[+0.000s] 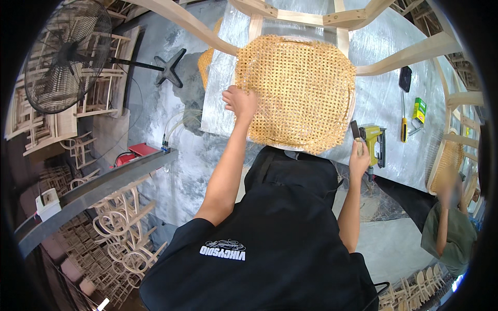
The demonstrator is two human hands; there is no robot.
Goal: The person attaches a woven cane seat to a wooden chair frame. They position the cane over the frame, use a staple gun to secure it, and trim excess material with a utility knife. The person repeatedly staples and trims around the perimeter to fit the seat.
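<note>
Cane webbing sheet [298, 93] is draped over the seat of the wooden chair frame [342, 20], on the foil-covered bench [384, 93]. Its left edge is pinched closed by the left hand [239, 101]. A small dark-headed tool [356, 132] is gripped in the right hand [359, 160], just off the near-right edge. Webbing is best kept taut and weave square before the edge is worked; yellow stapler [374, 144] lies just beside.
</note>
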